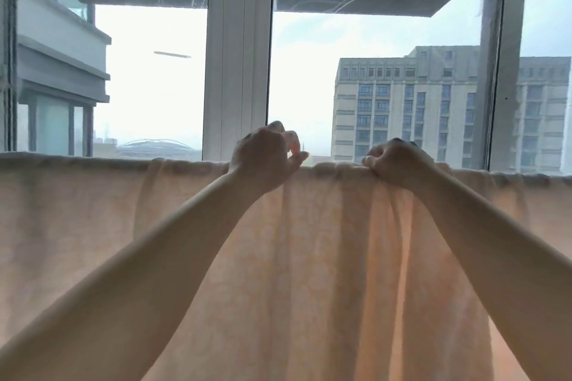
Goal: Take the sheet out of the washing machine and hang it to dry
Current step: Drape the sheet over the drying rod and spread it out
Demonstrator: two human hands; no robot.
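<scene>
Pale peach sheet (294,272) hangs before your window (238,56), its top edge running left to right, folds dropping straight down. Your right hand (399,161) pinches the bunched edge; your left hand (266,158) rests there, grip loosely curled, holding nothing.

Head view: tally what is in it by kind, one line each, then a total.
Hands: 2, the left hand above the hanging edge, the right hand gripping bunched cloth.
Pale peach cloth sheet: 1, hung across the frame.
White-framed window panes: 3 in view.
Total: 6.
</scene>
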